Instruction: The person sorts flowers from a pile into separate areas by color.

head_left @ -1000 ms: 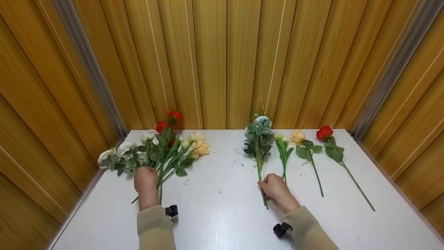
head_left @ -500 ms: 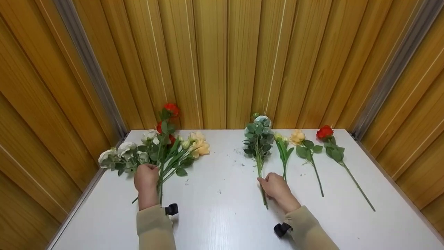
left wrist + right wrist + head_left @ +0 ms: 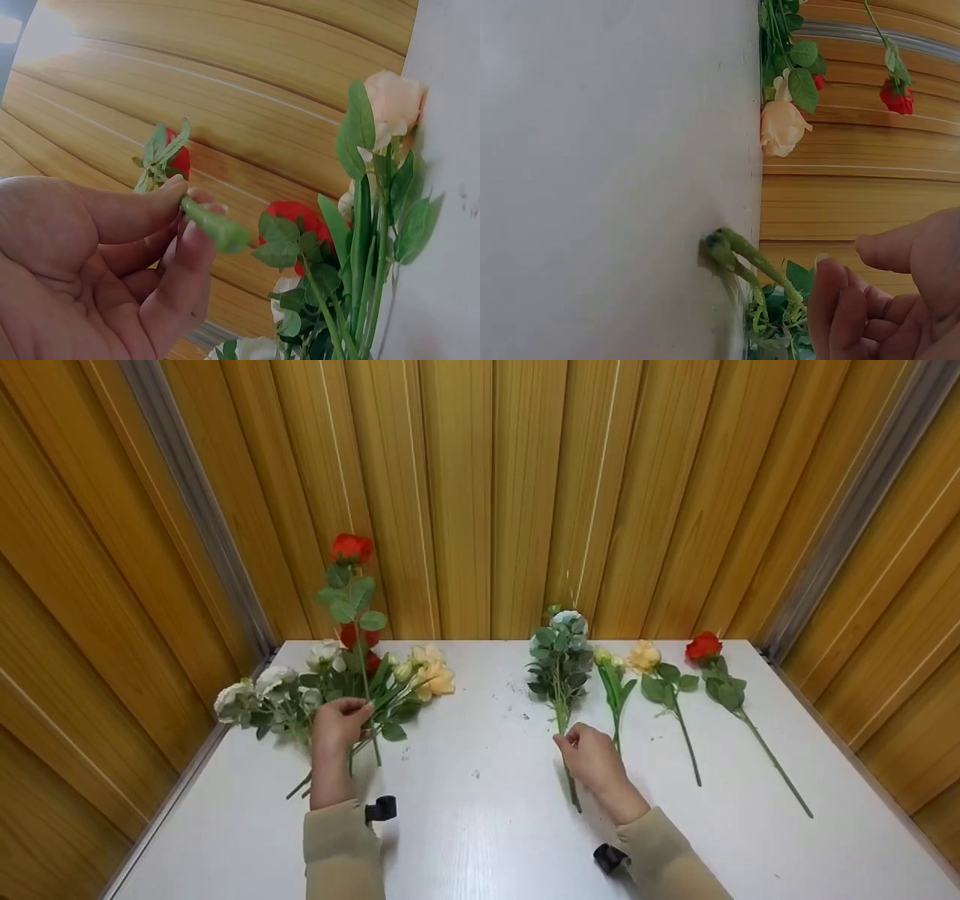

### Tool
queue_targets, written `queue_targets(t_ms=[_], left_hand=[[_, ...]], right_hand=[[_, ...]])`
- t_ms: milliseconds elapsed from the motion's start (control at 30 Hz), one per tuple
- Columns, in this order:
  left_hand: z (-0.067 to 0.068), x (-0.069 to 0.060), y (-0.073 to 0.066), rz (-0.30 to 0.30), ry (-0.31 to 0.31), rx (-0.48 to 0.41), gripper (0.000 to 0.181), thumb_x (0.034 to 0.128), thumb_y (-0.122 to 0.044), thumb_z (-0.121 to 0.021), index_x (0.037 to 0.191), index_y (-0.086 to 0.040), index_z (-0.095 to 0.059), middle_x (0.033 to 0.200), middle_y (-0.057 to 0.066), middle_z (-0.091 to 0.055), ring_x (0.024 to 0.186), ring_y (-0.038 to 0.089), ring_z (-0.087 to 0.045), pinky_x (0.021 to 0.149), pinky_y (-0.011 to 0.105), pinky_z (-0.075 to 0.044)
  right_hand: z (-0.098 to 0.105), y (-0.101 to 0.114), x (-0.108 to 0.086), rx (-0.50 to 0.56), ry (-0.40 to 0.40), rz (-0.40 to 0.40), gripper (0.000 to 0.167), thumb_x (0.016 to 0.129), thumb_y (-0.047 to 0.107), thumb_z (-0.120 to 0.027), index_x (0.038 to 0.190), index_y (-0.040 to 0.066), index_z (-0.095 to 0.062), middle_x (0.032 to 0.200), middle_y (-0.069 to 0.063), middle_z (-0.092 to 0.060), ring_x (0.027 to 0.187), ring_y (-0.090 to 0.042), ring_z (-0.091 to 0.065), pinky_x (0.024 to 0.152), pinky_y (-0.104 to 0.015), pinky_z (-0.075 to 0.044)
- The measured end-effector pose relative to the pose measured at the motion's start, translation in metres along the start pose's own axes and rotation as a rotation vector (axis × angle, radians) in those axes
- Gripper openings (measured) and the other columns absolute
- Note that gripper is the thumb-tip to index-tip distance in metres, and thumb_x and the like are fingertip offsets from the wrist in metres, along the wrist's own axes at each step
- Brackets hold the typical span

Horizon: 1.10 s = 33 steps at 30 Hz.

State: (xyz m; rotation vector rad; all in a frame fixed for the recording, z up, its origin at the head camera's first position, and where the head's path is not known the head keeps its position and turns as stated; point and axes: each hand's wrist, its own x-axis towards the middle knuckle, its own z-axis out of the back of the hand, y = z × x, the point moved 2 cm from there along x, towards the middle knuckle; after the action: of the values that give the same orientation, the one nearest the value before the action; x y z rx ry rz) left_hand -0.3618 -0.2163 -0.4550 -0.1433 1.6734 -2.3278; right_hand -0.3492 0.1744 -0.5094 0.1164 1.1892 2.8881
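Raised red rose (image 3: 351, 547): roughly upright, over the mixed flower pile (image 3: 341, 682); left hand (image 3: 341, 725) pinches its stem (image 3: 366, 675). Right hand (image 3: 594, 757), right of the pile: loosely curled, gripping nothing. Likely light, stiff-stemmed, soft-petalled; grasp below the leaves (image 3: 361, 594).

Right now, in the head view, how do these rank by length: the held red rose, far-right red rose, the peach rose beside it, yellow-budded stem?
1. Held red rose and far-right red rose: near alike, the held one raised, so unsure.
2. Peach rose.
3. Yellow-budded stem, perhaps partly hidden.
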Motion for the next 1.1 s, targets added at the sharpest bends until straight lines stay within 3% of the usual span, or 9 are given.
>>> queue_targets(t_ms=[233, 367, 600, 833, 967, 1100], left_hand=[[-0.034, -0.007, -0.018, -0.045, 0.103, -0.143, 0.023, 0.0998, -0.005, -0.066, 0.119, 0.007, -0.067, 0.106, 0.024, -0.076, 0.074, 0.015, -0.07, 0.066, 0.025, -0.06], [-0.058, -0.013, -0.026, -0.094, 0.165, -0.209, 0.016, 0.0976, -0.002, -0.067, 0.112, 0.005, -0.067, 0.099, 0.021, -0.078, 0.076, 0.018, -0.074, 0.07, 0.03, -0.064], [-0.107, -0.029, -0.037, -0.181, 0.359, -0.324, 0.023, 0.0957, 0.002, -0.068, 0.118, 0.006, -0.066, 0.1, 0.018, -0.079, 0.086, 0.021, -0.077, 0.08, 0.039, -0.065], [-0.143, -0.04, -0.037, -0.231, 0.491, -0.357, 0.022, 0.0955, 0.0, -0.069, 0.115, 0.01, -0.067, 0.102, 0.018, -0.078, 0.088, 0.016, -0.076, 0.084, 0.039, -0.064], [-0.158, -0.046, -0.036, -0.25, 0.522, -0.335, 0.022, 0.0961, 0.0, -0.068, 0.115, 0.011, -0.067, 0.103, 0.02, -0.078, 0.088, 0.016, -0.076, 0.083, 0.035, -0.064], [-0.17, -0.05, -0.035, -0.331, 0.511, -0.275, 0.02, 0.0951, 0.0, -0.07, 0.112, 0.01, -0.069, 0.102, 0.024, -0.077, 0.088, 0.02, -0.077, 0.081, 0.032, -0.063]], right_hand=[[-0.008, 0.017, -0.009, 0.135, 0.059, 0.011, 0.019, 0.103, 0.023, -0.064, 0.092, 0.006, -0.065, 0.072, -0.007, -0.064, 0.055, -0.015, -0.058, 0.05, -0.027, -0.044], [-0.015, 0.027, -0.015, 0.254, 0.14, 0.064, 0.02, 0.102, 0.019, -0.064, 0.095, 0.001, -0.068, 0.074, -0.007, -0.068, 0.057, -0.014, -0.063, 0.056, -0.03, -0.053], [-0.023, 0.038, -0.023, 0.418, 0.252, 0.163, 0.025, 0.103, 0.02, -0.064, 0.103, -0.004, -0.071, 0.085, -0.009, -0.076, 0.073, -0.016, -0.074, 0.069, -0.032, -0.061], [-0.028, 0.044, -0.028, 0.643, 0.347, 0.167, 0.034, 0.103, 0.021, -0.063, 0.12, -0.008, -0.069, 0.107, -0.018, -0.078, 0.089, -0.016, -0.078, 0.082, -0.031, -0.063], [-0.03, 0.042, -0.028, 0.756, 0.345, 0.121, 0.03, 0.102, 0.013, -0.065, 0.119, -0.012, -0.066, 0.101, -0.013, -0.079, 0.084, -0.011, -0.077, 0.083, -0.028, -0.063], [-0.029, 0.038, -0.025, 0.779, 0.303, 0.119, 0.021, 0.1, 0.003, -0.064, 0.111, -0.014, -0.063, 0.092, -0.006, -0.077, 0.078, -0.01, -0.075, 0.079, -0.029, -0.064]])
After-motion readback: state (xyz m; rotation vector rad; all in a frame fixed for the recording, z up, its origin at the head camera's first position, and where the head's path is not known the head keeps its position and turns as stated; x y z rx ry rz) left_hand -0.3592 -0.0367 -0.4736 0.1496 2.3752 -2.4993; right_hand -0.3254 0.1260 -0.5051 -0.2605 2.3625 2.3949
